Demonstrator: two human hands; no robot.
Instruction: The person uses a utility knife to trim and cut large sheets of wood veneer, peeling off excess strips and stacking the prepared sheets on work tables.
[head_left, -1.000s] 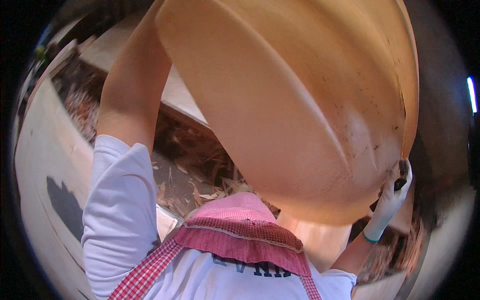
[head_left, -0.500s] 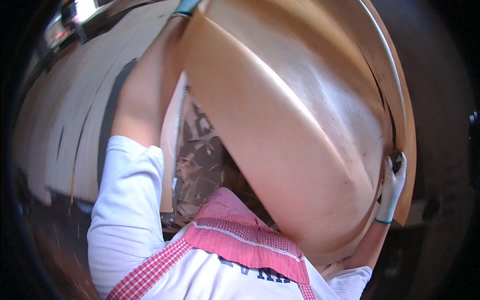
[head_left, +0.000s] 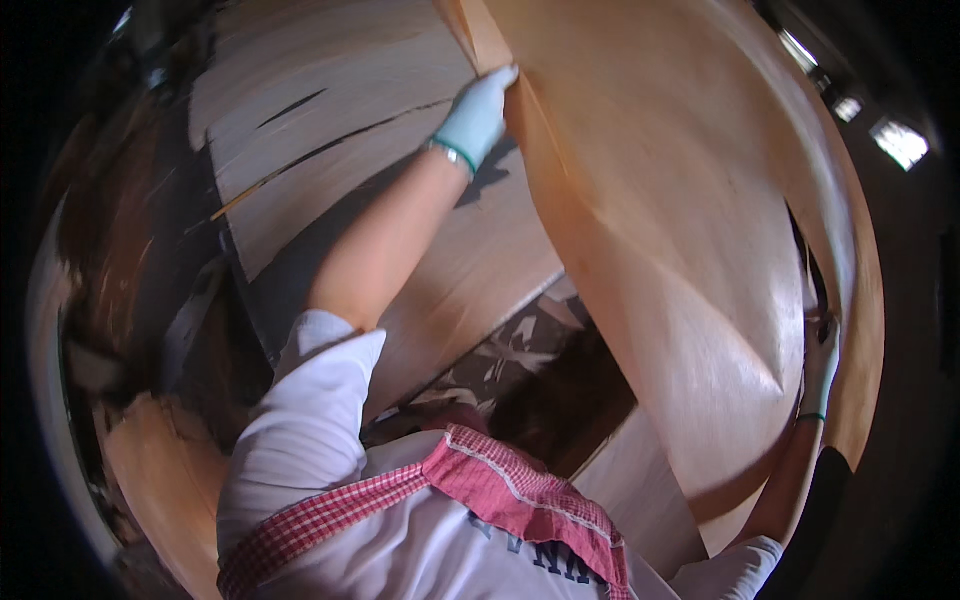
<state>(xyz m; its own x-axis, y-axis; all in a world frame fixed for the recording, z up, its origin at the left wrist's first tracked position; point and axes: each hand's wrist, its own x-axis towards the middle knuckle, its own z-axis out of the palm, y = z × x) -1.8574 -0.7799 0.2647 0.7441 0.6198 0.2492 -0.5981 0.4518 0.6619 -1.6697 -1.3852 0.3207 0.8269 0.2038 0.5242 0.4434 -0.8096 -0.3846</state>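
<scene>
A large, thin wood veneer sheet [head_left: 650,200], bowed and creased, fills the right half of the view. My left hand [head_left: 475,118], in a pale glove with a green cuff, grips its left edge near the top, the fingers partly hidden by the sheet. Low on the right side, my right hand [head_left: 820,368] in a similar glove is closed on the sheet beside a long dark split. Some of that hand's fingers are out of sight. Both arms are spread wide across the sheet.
Pale veneer sheets [head_left: 330,60], some with dark cracks, lie flat at the left beyond my arm. Broken veneer scraps [head_left: 515,350] litter the dark floor. Another curved veneer piece [head_left: 165,480] is at lower left, and a flat pale sheet [head_left: 645,490] lies under the held one.
My view has swung round, so the flat sheets now lie more across it. My left hand has come fully into view on the sheet's edge. Both hands keep hold of the veneer.
</scene>
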